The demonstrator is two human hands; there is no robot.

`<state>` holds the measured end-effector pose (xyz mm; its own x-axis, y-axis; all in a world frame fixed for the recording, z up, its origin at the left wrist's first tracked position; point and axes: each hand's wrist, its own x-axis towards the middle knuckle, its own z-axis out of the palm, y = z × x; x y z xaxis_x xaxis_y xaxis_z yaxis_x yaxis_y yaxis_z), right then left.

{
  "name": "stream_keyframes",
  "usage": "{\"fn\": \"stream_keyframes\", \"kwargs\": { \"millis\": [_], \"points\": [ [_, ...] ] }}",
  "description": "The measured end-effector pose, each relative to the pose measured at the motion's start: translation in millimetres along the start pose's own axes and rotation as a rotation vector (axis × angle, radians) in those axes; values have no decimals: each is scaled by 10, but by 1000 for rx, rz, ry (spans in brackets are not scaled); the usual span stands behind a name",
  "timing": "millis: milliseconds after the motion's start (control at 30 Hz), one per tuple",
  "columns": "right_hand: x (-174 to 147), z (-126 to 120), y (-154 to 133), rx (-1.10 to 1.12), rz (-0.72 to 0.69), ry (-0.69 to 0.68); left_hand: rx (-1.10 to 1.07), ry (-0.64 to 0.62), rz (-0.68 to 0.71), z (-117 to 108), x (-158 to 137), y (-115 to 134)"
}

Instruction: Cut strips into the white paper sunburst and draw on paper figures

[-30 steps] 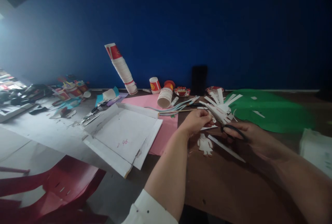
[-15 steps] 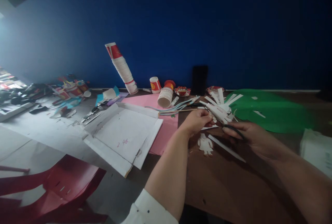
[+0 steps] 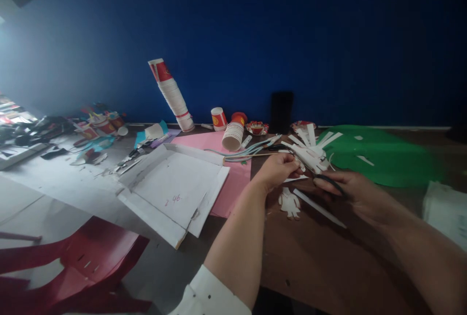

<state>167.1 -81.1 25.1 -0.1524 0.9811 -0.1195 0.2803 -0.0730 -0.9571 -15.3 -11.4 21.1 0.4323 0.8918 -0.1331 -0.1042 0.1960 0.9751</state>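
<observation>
My left hand (image 3: pixel 279 170) is closed in a pinch on a small piece of white paper (image 3: pixel 300 164). Wrapped round the dark handles of a pair of scissors (image 3: pixel 330 183) is my right hand (image 3: pixel 350 191); the blades point left, close to the paper piece. Just below the hands, a white paper cut-out with finger-like lobes (image 3: pixel 290 203) lies on the brown table. A narrow white paper strip (image 3: pixel 319 208) lies beside it, under my right hand. Behind the scissors spreads a paper cup cut into strips (image 3: pixel 310 152).
A white box lid (image 3: pixel 171 183) rests partly on pink paper (image 3: pixel 233 188) at left. Behind stand a leaning stack of paper cups (image 3: pixel 173 98), a single cup (image 3: pixel 218 119) and a phone-like black slab (image 3: pixel 281 112). Green sheet (image 3: pixel 379 154) lies right; a red chair (image 3: pixel 95 256) is front left.
Almost nothing differs. Both hands keep their places, with the scissors and paper piece shifted only very slightly.
</observation>
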Motion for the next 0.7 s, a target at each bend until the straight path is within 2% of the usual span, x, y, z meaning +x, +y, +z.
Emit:
{"fn": "stream_keyframes", "kwargs": {
  "millis": [333,700],
  "points": [
    [13,-2,24,42,3,-26,-12,9,3,-5,28,-41],
    [21,23,33,39,23,17,-1,76,-5,1,19,-34]
  ]
}}
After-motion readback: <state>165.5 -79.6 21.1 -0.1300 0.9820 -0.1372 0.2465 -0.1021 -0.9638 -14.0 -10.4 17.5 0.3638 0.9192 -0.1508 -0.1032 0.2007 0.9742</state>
